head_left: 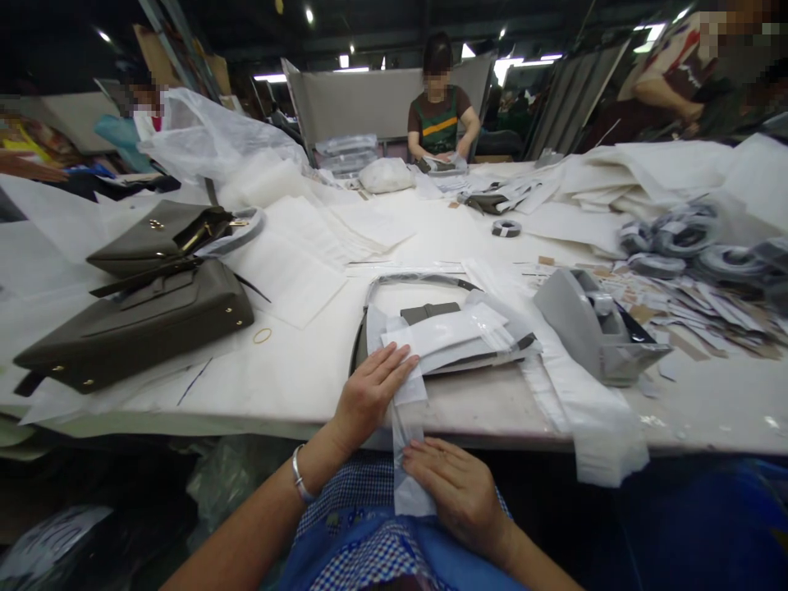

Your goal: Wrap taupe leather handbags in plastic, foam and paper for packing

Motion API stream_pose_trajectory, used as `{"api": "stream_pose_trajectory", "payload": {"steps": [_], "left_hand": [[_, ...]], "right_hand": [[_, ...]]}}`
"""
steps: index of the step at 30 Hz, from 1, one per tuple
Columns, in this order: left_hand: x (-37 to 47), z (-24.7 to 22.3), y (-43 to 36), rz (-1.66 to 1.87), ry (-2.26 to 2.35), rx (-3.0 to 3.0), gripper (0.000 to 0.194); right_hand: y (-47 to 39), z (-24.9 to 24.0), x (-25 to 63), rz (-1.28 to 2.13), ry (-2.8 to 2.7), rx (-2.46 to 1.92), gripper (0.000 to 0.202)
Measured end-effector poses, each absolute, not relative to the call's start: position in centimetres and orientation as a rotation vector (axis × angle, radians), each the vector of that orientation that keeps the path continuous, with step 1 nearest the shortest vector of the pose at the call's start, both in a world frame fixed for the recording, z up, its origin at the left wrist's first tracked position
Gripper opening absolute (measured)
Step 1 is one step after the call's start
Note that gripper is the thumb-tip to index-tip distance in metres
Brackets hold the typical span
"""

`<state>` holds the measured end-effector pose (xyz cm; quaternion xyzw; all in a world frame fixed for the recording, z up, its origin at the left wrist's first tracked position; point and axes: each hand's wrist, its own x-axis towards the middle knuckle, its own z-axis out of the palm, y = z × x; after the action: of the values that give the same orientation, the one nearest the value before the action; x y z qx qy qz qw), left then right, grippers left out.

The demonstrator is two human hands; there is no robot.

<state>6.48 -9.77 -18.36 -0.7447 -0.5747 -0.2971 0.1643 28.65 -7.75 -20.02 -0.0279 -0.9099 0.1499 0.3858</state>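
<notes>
My left hand (377,387) lies flat with fingers stretched out on white wrapping over an olive-grey handbag (431,312) at the table's front edge. The bag's wrapped handle (424,279) arches behind it, and white paper (446,335) covers much of its body. A whitish strip (409,419) runs from under my left fingertips down over the table edge onto my lap. Fingers extended, my right hand (459,488) rests on the strip's lower part against my blue checked apron (363,525). The right thumb is hidden.
Two olive handbags (141,328) lie at left, near a rubber band (262,336). A grey tape dispenser (591,328) stands right of the wrapped bag, beside white sheeting (591,419) draping over the edge. Wrapped coils (686,230) and paper scraps lie farther right. A co-worker (440,115) works opposite.
</notes>
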Motion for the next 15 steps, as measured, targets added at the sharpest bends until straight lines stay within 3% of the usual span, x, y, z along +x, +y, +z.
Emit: {"api": "stream_pose_trajectory", "payload": {"steps": [10, 13, 15], "left_hand": [[6.5, -18.3, -10.0, -0.798, -1.663, -2.129, 0.048], [6.5, -18.3, -9.9, -0.812, -1.658, -2.130, 0.049], [6.4, -18.5, -9.9, -0.823, -1.652, -2.132, 0.050]], "right_hand": [[-6.0, -16.2, 28.6, 0.299, -2.312, 0.001, 0.027], [-5.1, -14.7, 28.8, 0.455, -2.429, 0.125, 0.019], [-4.2, -14.1, 29.0, 0.587, -2.478, 0.154, 0.028]]}}
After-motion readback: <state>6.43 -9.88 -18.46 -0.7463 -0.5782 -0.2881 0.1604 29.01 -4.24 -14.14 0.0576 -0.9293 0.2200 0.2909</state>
